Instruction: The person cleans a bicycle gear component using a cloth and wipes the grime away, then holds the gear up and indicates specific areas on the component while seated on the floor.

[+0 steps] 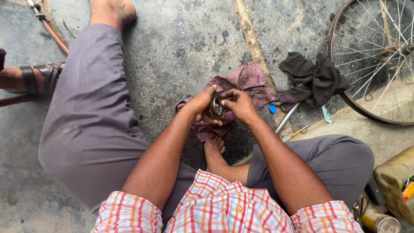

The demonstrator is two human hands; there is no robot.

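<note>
Seated on concrete floor (181,47). Left hand (202,105) and right hand (239,105) both closed around a small dark toothed metal ring (215,105), held upright between them at frame centre. Just beneath: crumpled maroon cloth (250,80). At 2 o'clock, black rag (315,77); beyond it, spoked bicycle wheel rim (345,101). Silver metal rod (286,118) at 4 o'clock of the hands, near them.
</note>
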